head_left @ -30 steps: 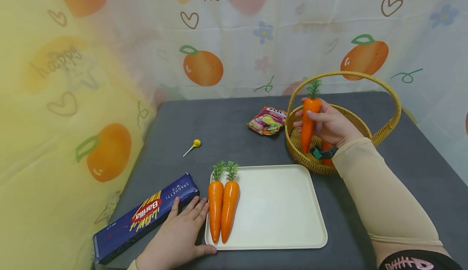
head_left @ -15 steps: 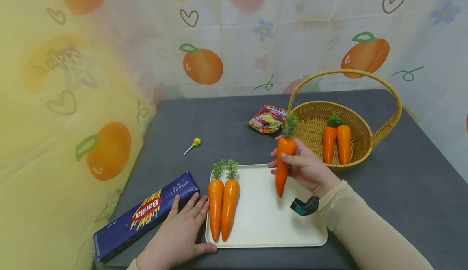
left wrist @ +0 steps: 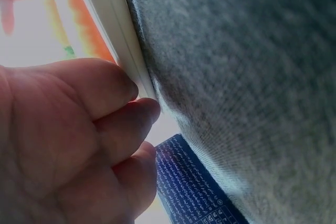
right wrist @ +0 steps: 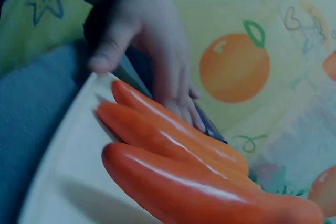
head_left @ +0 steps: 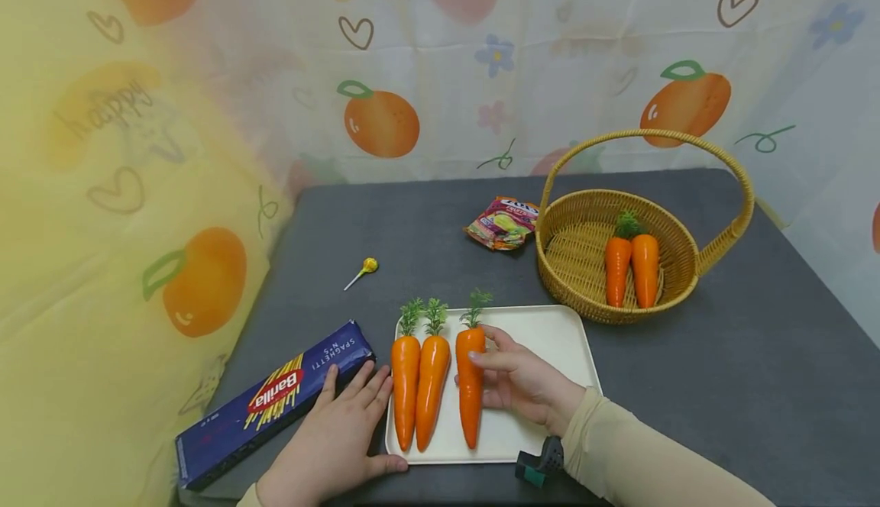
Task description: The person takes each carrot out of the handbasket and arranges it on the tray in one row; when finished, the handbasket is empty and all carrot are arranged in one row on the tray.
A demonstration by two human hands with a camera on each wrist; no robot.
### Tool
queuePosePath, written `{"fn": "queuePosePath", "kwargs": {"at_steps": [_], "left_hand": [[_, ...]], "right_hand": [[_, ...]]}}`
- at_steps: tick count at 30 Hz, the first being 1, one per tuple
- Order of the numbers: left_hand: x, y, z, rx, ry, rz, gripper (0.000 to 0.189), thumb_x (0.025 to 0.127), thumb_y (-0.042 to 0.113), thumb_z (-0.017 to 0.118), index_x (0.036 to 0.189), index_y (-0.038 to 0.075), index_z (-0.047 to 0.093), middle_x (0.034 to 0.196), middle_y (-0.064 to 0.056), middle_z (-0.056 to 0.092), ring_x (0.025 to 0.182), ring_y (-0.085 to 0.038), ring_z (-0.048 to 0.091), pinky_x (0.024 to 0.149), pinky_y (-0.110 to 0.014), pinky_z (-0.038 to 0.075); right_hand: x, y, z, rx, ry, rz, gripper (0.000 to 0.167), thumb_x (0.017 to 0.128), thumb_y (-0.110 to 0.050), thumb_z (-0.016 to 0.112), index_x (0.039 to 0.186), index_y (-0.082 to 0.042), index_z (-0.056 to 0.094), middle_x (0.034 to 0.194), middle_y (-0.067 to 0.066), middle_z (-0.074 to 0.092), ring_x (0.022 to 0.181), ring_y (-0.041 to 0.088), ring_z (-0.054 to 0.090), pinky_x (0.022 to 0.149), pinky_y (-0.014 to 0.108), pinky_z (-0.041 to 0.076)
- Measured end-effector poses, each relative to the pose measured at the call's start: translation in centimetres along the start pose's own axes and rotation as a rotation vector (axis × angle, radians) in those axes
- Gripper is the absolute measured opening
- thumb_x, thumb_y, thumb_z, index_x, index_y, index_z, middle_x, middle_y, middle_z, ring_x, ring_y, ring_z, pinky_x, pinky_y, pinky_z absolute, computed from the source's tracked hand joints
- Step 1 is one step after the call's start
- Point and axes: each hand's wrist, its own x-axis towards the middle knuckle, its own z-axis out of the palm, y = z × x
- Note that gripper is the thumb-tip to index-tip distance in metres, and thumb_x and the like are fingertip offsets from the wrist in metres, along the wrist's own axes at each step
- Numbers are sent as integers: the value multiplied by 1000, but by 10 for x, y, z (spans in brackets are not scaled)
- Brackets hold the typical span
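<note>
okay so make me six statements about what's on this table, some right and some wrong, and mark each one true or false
1. The right hand holds a carrot. True.
2. The left hand is inside the basket. False: it is at the left edge of the tray.
3. Two carrots lie in the basket. True.
4. The lollipop lies on the tray. False: it lies on the table.
5. The packet is left of the basket. True.
6. The spaghetti box is right of the tray. False: it is on the left.
</note>
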Motion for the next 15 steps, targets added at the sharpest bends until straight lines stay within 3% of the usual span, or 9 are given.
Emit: {"fn": "queuePosePath", "kwargs": {"at_steps": [4, 8, 12, 15], "left_hand": [[0, 0, 0, 4, 6, 4, 122, 79, 94, 68, 168, 12, 49, 178, -6, 41, 171, -38, 23, 129, -82, -2], [0, 0, 0, 4, 4, -2, 122, 79, 93, 69, 167, 11, 50, 178, -7, 42, 171, -38, 24, 129, -82, -2], [1, 0, 0, -2, -2, -16, 122, 78, 94, 69, 167, 13, 50, 177, -6, 43, 170, -38, 25, 129, -82, -2], [2, 1, 0, -7, -9, -25, 123, 77, 95, 69, 168, 14, 50, 177, -5, 43, 170, -38, 26, 128, -82, -3]], "right_hand": [[-3, 4, 5, -31, -26, 13, 86, 110, -20, 63, 178, -18, 10, 167, 25, 45, 128, 26, 66, 98, 44, 63], [-4, 5, 9, -47, -27, 8, 88, 110, -17, 62, 179, -17, 7, 173, 30, 32, 138, 33, 61, 101, 49, 62], [-9, 2, 14, -92, -13, 25, 92, 109, -14, 62, 179, -12, 3, 179, 34, 14, 156, 54, 42, 112, 67, 54], [-16, -2, 18, -133, -2, 47, 95, 108, -12, 64, 179, -9, 1, 181, 34, 2, 160, 62, 28, 115, 80, 44]]}}
